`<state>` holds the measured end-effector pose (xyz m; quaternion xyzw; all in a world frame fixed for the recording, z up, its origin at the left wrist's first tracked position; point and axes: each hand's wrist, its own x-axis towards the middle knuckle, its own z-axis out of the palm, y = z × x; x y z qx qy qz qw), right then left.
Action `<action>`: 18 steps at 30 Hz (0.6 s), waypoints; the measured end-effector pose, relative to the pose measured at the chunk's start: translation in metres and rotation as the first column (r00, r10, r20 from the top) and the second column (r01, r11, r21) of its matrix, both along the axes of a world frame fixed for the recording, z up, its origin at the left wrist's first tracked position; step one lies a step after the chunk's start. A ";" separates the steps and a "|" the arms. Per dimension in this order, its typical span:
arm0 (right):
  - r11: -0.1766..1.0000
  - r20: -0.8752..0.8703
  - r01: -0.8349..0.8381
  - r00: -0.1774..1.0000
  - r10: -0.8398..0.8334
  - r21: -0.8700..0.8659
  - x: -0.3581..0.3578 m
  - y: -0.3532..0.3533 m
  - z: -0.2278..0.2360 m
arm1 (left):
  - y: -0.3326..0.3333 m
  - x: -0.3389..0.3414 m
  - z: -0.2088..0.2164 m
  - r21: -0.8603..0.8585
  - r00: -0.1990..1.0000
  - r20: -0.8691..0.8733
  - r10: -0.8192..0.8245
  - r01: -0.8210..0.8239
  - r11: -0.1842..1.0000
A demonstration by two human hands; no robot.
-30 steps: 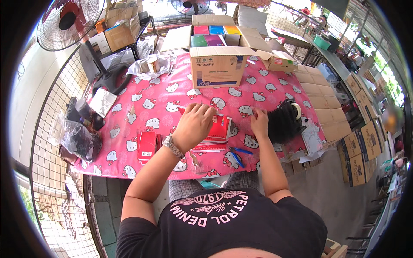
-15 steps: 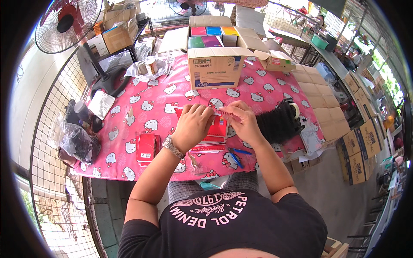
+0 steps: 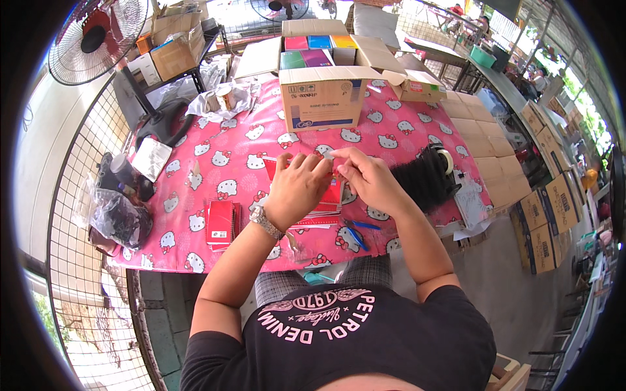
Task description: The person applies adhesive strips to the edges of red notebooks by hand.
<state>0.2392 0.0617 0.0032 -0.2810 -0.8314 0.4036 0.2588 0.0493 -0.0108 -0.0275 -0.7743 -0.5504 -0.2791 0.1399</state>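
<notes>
Hands meet over a red packet point(image 3: 326, 199) lying flat near the table's point(image 3: 391, 124) front edge. Left hand point(image 3: 297, 189) rests curled on it; right hand point(image 3: 368, 179) pinches a small pale strip point(image 3: 336, 154) above it.

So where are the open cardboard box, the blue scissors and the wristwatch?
Open cardboard box point(image 3: 328, 104): head view, on its front wall.
Blue scissors point(image 3: 357, 236): head view, on the handles.
Wristwatch point(image 3: 264, 220): head view, on the band, left wrist.
</notes>
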 end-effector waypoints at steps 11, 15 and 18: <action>0.878 0.113 -0.102 0.992 0.056 0.468 0.012 0.138 -0.219 | 0.011 -0.004 -0.004 -0.044 0.989 0.105 -0.104 0.109 0.993; 0.957 0.203 -0.289 0.937 0.284 -0.008 -0.010 0.094 -0.220 | -0.003 -0.020 -0.008 -0.108 0.988 0.136 -0.072 0.087 0.990; 0.969 0.267 -0.243 0.931 0.248 -0.052 -0.006 0.097 -0.214 | -0.012 -0.015 -0.009 -0.082 0.978 0.136 0.155 -0.145 0.986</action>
